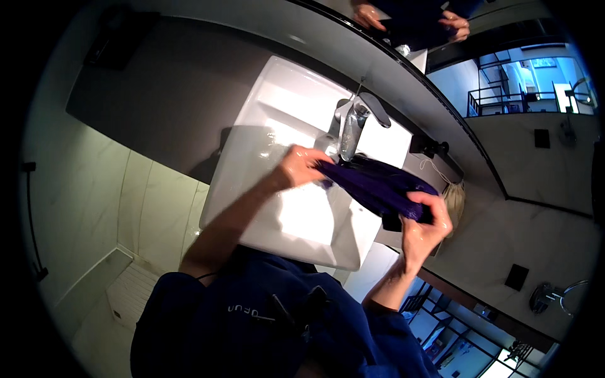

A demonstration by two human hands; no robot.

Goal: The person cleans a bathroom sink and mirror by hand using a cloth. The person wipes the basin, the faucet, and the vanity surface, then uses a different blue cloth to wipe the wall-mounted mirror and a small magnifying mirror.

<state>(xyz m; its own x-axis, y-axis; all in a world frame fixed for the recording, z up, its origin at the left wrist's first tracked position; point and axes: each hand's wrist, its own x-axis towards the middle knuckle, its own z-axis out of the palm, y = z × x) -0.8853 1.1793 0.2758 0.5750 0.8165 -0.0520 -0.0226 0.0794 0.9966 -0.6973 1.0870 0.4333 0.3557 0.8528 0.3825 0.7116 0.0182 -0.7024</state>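
A wet dark purple cloth (373, 186) is stretched between my two hands above a white rectangular washbasin (264, 222). My left hand (305, 165) pinches its left end near the tap. The other end is bunched in my right hand (427, 219), over the basin's right side. Behind the cloth stands a chrome single-lever tap (352, 125), its spout close to the cloth's upper edge. Both hands look wet. The cloth hides part of the basin, and whether water runs from the spout cannot be told.
The basin sits on a dark grey countertop (189, 85). A wall mirror (491, 156) runs behind it. To the right are a small black object (427, 145) and a beige drawstring bag (454, 203). A black box-like object (120, 40) stands at the far left end of the counter.
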